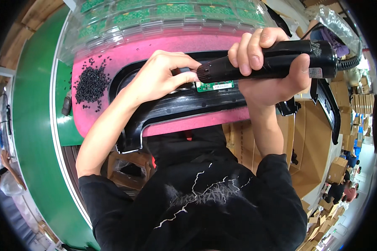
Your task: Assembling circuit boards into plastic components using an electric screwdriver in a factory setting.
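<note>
My right hand (264, 88) is wrapped round a black electric screwdriver (222, 69), held nearly level with its ribbed nose pointing left. At that nose, my left hand (157, 75) has its thumb and forefinger closed together; whatever lies between the fingertips is hidden. Just below the nose is a small green circuit board (215, 86) with a white label, set in a long curved black plastic housing (184, 103). The screwdriver and my right hand cover part of the housing. Its bit cannot be made out.
A pink mat (180, 127) lies under the housing. Small black screws (92, 85) are heaped at its left. Clear trays (155, 16) of green circuit boards stand along the back. Beside me on the right are an open cardboard box (308, 146) and another curved black part (329, 104).
</note>
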Demonstrator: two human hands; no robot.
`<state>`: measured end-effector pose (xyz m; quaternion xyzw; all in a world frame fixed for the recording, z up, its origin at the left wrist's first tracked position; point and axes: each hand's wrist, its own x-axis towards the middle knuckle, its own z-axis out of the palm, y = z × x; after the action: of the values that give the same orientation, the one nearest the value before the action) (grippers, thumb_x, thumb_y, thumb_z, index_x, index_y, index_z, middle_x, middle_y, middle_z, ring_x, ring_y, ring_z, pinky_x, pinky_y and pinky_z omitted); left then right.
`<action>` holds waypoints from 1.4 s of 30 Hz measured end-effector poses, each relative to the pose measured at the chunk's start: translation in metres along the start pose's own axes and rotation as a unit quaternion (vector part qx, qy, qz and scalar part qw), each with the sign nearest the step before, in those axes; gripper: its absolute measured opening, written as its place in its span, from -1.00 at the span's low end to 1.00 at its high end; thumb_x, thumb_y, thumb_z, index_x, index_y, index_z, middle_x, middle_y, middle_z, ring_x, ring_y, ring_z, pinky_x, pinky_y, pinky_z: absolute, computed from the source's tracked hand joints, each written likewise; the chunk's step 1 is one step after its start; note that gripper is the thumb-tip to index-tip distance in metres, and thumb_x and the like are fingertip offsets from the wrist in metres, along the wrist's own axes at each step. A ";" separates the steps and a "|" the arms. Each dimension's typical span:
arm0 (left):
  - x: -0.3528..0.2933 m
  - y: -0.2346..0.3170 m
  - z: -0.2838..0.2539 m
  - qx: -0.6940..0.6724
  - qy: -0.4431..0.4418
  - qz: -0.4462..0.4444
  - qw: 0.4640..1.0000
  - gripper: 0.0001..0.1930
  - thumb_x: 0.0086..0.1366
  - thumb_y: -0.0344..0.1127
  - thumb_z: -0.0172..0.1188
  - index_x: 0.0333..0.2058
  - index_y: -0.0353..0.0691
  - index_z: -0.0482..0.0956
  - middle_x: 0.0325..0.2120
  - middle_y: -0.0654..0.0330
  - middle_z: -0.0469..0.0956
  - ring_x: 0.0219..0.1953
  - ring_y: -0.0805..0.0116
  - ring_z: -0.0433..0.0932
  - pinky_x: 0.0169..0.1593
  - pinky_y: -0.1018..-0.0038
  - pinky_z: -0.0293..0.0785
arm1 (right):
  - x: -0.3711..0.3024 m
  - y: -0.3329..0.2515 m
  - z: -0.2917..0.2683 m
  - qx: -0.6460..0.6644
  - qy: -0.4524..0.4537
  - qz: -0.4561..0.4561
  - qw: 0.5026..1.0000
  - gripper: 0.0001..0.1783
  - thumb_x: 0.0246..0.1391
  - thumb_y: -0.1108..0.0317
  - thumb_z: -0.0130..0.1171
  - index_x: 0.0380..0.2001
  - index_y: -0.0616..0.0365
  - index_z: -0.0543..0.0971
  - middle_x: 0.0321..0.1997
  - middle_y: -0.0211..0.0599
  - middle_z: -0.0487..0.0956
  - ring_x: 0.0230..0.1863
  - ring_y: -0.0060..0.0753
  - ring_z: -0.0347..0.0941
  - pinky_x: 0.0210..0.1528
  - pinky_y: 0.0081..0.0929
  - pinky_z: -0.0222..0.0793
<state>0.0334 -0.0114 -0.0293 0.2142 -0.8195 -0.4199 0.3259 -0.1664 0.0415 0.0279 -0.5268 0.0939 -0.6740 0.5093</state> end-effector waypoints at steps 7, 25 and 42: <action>0.001 0.003 -0.002 0.105 0.059 0.008 0.993 -0.89 0.17 -0.42 0.30 -0.34 -0.31 0.68 -0.40 0.11 0.68 -0.35 0.31 0.67 -0.21 0.48 0.56 | -0.009 -0.007 0.002 -0.165 0.006 0.082 0.983 -0.43 0.14 -0.20 -0.03 -0.31 0.19 0.42 -0.63 -0.41 0.37 -0.64 -0.55 0.24 -0.52 -0.52 0.17; -0.001 -0.006 0.004 0.120 -0.006 -0.005 0.993 -0.81 0.26 -0.27 0.14 -0.28 -0.26 0.58 -0.39 0.03 0.61 -0.25 0.00 0.59 -0.19 0.21 0.49 | -0.016 0.031 0.005 -0.082 -0.054 0.134 0.986 -0.73 -0.08 0.43 0.25 -0.33 0.29 0.41 -0.49 -0.29 0.47 -0.55 -0.58 0.34 -0.45 -0.60 0.31; -0.003 -0.001 0.006 0.109 -0.073 0.077 0.988 -0.79 0.19 -0.27 0.24 -0.40 -0.32 0.50 -0.50 0.06 0.51 -0.40 0.01 0.53 -0.32 0.25 0.43 | -0.004 -0.014 0.019 -0.079 0.050 -0.012 0.996 -0.33 0.06 -0.34 0.04 -0.32 0.15 0.40 -0.62 -0.49 0.33 -0.66 -0.59 0.21 -0.53 -0.53 0.15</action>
<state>0.0316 -0.0070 -0.0336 0.1530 -0.8962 -0.3160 0.2712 -0.1596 0.0591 0.0423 -0.5318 0.1656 -0.6961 0.4529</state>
